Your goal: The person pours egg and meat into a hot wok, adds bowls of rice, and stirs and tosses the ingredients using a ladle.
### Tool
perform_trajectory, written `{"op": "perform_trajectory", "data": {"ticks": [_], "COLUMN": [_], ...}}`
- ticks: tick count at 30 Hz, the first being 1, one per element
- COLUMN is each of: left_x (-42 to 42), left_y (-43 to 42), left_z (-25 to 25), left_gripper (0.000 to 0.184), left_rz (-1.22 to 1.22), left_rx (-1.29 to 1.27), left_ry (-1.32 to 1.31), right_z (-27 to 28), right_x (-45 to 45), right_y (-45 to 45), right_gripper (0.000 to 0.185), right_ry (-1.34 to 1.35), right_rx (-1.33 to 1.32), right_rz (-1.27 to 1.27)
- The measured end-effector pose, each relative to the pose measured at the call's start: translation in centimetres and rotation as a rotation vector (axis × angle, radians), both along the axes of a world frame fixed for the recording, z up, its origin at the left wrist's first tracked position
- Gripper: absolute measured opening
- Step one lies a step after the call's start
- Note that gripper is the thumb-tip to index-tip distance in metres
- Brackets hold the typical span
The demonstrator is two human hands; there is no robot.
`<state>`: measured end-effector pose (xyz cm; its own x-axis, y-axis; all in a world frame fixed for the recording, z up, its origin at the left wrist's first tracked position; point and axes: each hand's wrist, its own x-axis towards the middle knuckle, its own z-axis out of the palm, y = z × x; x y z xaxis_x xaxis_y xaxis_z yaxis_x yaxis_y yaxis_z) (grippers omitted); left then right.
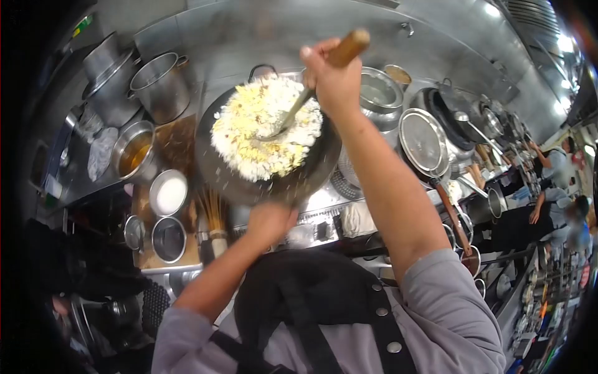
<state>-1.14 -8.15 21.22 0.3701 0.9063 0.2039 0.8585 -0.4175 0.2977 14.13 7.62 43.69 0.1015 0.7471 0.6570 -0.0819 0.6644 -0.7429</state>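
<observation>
My right hand (336, 75) is closed round the wooden handle of a metal ladle (303, 100), raised above the far right side of the wok. The ladle's bowl end is in a large mound of fried rice (265, 128), white with yellow bits like egg. That rice lies in a big dark wok (215, 177), whose loop handle stands up at the far rim. My left hand (272, 223), a little blurred, grips the wok at its near edge; the exact part under the fingers is hidden.
On the left stand tall steel pots (161, 87), a pot of amber liquid (134, 153), a bowl of white contents (168, 193) and a bamboo brush (213, 215). A mesh strainer (423, 142) and a folded cloth (358, 219) lie right. Other people (551, 165) stand at far right.
</observation>
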Motion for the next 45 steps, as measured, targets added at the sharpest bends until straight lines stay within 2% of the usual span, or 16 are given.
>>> {"op": "perform_trajectory", "data": {"ticks": [4, 7, 9, 12, 15, 17, 21, 24, 27, 30, 33, 37, 39, 41, 43, 45], "left_x": [-2.7, -2.1, -0.4, -1.0, -2.3, -2.1, -0.4, -2.2, -3.7, -3.5, -1.6, -2.6, -3.9, -4.7, -3.7, -2.7], "left_y": [-2.0, 4.4, 4.1, -3.0, -3.4, 0.6, 3.8, -2.6, -5.1, 0.9, 3.5, -3.6, -5.9, -4.3, -0.1, 2.8], "left_z": [3.6, 3.9, -0.2, -1.9, 2.3, 5.4, 0.0, -4.2, 1.5, 5.0, 0.5, -4.7, -0.6, 3.1, 6.3, 2.3], "left_gripper": [0.045, 0.045, 0.046, 0.044, 0.045, 0.044, 0.043, 0.045, 0.044, 0.046, 0.046, 0.047, 0.047, 0.046, 0.046, 0.047], "left_rz": [-0.144, -0.068, 0.013, -0.150, -0.206, -0.124, 0.022, -0.144, -0.160, -0.125, -0.087, -0.165, -0.198, -0.181, -0.067, -0.114], "left_rx": [0.008, 0.052, 0.134, 0.122, 0.073, 0.080, 0.141, 0.163, -0.085, 0.128, 0.215, 0.111, -0.016, 0.166, 0.103, 0.253], "left_ry": [-0.003, 0.009, -0.055, -0.078, -0.055, -0.011, -0.053, -0.087, 0.129, -0.022, -0.088, -0.098, -0.106, 0.047, 0.118, -0.012], "right_z": [8.0, 4.7, -3.3, 5.1, 10.2, 8.0, -0.5, 6.6, 11.8, 10.5, 0.2, 4.8, 10.1, 12.0, 9.8, 4.2], "right_x": [1.4, -0.9, -2.8, -0.7, 0.0, -1.5, -3.5, -0.4, 1.0, -0.2, -3.2, -0.6, 0.0, 0.2, -1.3, -4.0], "right_y": [-4.4, -6.7, -1.5, -3.0, -4.8, -6.9, -3.0, -3.4, -6.3, -8.9, -4.1, -3.7, -5.9, -7.5, -8.2, -7.0], "right_gripper": [0.022, 0.022, 0.022, 0.020, 0.021, 0.021, 0.024, 0.024, 0.024, 0.024, 0.023, 0.027, 0.029, 0.026, 0.024, 0.028], "right_ry": [0.136, -0.014, -0.017, -0.114, 0.162, 0.115, 0.057, 0.117, 0.214, 0.068, 0.047, 0.096, 0.229, 0.193, 0.167, 0.015], "right_rx": [0.099, -0.026, 0.258, -0.045, 0.204, 0.154, 0.135, -0.074, 0.187, 0.256, 0.214, 0.020, 0.093, 0.155, 0.214, 0.088], "right_rz": [0.237, 0.137, 0.044, 0.080, 0.243, 0.149, -0.024, -0.019, 0.095, 0.070, -0.136, -0.176, -0.005, 0.094, 0.190, -0.106]}}
